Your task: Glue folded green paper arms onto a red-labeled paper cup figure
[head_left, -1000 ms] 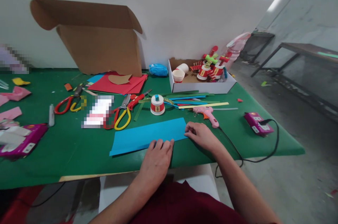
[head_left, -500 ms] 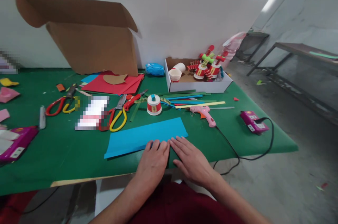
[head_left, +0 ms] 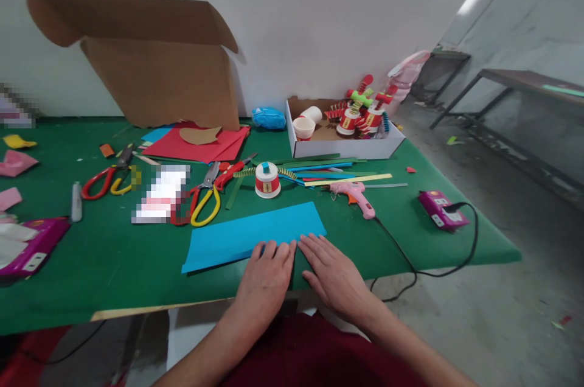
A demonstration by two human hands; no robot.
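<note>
A sheet of blue paper (head_left: pixel 255 232) lies on the green table, its near long edge under both hands. My left hand (head_left: pixel 267 271) rests palm down, fingers laid over that edge and slightly bent; its thumb is hidden. Beside it, my right hand (head_left: pixel 333 271) lies flat near the paper's right corner, fingers stretched and thumb apart. A narrow gap separates the two index fingertips. Beyond the paper stands an upturned red and white paper cup (head_left: pixel 267 181), with folded yellow-green paper springs at its sides and a small blue piece on top.
A pink glue gun (head_left: pixel 356 195) lies to the right, its cord running to a purple power block (head_left: pixel 441 210). Scissors (head_left: pixel 205 198) and paper strips (head_left: pixel 328 173) are behind the blue sheet. A white box (head_left: pixel 351 149) holds cups and finished-looking figures. Red paper (head_left: pixel 168 146) lies back left.
My right hand has slid slightly right along the paper's near edge, widening the gap between the index fingertips. My left hand stays almost in place. The view has shifted a little.
</note>
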